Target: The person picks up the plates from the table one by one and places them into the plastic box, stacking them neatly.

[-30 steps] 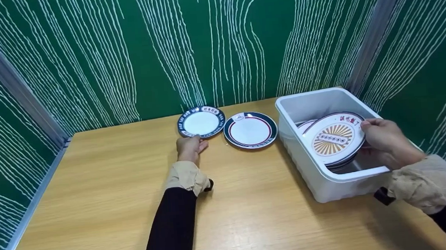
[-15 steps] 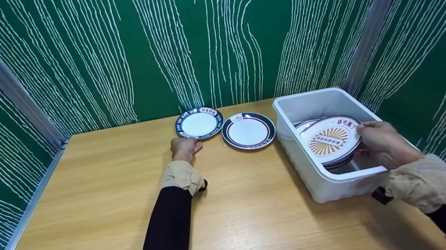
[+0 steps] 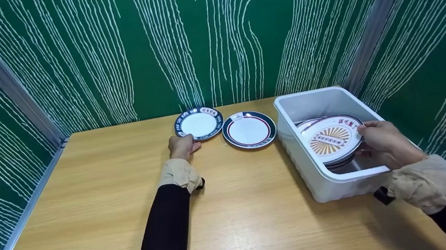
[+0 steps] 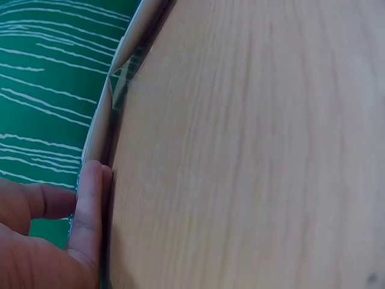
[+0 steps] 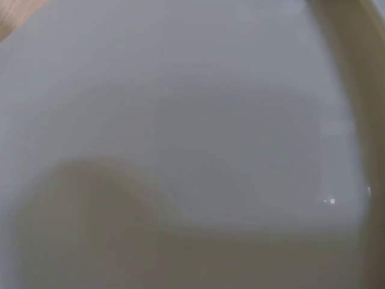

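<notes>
At the back of the table, my left hand [image 3: 181, 146] pinches the near rim of a plate [image 3: 200, 124] with a dark blue lettered border. In the left wrist view, finger and thumb of the left hand [image 4: 54, 223] are on either side of that plate's edge. A second plate [image 3: 249, 130], with a dark green border and red ring, lies just to its right. Inside the white plastic bin [image 3: 302, 158], my right hand [image 3: 389, 141] grips the right rim of a white plate [image 3: 330, 139] with a gold sunburst; it lies tilted over other plates. The right wrist view is blurred.
The bin stands at the right on the wooden table [image 3: 229, 218], its walls rising around the plates. Green panels [image 3: 154, 47] with white wavy lines enclose the back and sides, joined by grey metal posts [image 3: 373, 32].
The left hand has shifted slightly left along the near rim of its plate. The right hand and the sunburst plate stay nearly still; the head view drifts a little.
</notes>
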Demonstrator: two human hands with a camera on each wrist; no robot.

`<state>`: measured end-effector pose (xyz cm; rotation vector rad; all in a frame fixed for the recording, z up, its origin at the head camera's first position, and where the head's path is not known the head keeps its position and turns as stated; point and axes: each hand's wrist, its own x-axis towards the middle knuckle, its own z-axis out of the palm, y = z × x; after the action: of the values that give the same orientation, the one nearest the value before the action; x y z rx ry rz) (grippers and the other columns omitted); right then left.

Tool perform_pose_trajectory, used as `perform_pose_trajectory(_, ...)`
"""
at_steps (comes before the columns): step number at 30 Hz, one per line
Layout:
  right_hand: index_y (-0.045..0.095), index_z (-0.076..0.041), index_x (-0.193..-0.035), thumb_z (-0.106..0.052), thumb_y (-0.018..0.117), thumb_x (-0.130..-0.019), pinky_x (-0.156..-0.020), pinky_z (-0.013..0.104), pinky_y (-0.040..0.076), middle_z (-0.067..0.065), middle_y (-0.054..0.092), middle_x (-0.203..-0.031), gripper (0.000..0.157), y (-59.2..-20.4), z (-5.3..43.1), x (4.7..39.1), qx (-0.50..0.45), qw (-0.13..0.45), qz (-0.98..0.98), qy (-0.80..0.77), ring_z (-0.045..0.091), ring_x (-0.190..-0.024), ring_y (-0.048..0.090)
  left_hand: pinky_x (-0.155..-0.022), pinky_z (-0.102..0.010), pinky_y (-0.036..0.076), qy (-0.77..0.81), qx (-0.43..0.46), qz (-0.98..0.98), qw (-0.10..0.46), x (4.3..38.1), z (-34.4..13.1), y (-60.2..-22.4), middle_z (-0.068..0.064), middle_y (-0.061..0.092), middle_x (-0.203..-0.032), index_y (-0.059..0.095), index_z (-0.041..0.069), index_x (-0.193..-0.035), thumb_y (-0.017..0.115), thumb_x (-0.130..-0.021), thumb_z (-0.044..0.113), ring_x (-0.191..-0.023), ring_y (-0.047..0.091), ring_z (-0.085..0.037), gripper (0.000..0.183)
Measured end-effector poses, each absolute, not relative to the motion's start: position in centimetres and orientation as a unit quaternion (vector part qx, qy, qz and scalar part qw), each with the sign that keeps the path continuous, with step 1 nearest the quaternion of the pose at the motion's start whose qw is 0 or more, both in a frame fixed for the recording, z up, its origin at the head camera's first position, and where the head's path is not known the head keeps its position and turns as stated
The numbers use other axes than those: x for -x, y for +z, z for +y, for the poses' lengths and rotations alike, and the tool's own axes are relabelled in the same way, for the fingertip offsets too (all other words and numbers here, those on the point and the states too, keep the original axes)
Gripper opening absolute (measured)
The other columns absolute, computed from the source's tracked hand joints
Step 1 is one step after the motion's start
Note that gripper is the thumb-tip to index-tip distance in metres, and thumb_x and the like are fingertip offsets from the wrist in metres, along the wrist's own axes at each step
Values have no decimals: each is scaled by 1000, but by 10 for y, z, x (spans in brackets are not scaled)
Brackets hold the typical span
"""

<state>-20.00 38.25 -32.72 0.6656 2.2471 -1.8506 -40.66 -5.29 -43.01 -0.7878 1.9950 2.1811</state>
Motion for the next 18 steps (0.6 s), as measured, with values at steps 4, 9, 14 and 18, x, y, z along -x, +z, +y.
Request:
perform_pose_trajectory(4, 12, -4, -159, -21, 31, -111, -74, 27, 56, 4, 56, -111, 54, -326, 383, 200, -224, 92, 739, -628, 12, -87, 62, -71, -27, 63, 709, 277, 647, 44, 407, -57, -428, -20, 65, -120, 30, 0, -157, 50, -96, -9, -89, 73, -25, 64)
perform_pose_trajectory(9, 17, -3, -158, -26, 38, -110, -77, 27, 57, 1, 60, -105, 57, -324, 384, 201, -220, 106, 741, -626, 11, -87, 62, -67, -29, 64, 706, 274, 651, 53, 405, -64, -423, -23, 51, -142, 21, 3, -161, 42, -96, -14, -94, 72, -30, 70)
perform_pose_trajectory(14, 36, -11, -145, -43, 40, -109, -81, 26, 55, -6, 67, -94, 48, -320, 385, 203, -228, 136, 717, -645, 9, -89, 63, -71, -32, 64, 711, 256, 652, 61, 397, -72, -418, -21, 37, -158, 18, 3, -162, 34, -93, -20, -104, 68, -31, 74)
perform_pose_trajectory(18, 41, -21, -123, -48, 41, -107, -83, 26, 53, -6, 69, -95, 31, -319, 384, 204, -239, 144, 697, -660, 10, -93, 64, -71, -33, 64, 717, 251, 648, 54, 391, -79, -415, -23, 39, -155, 17, 4, -162, 34, -90, -21, -103, 68, -32, 79)
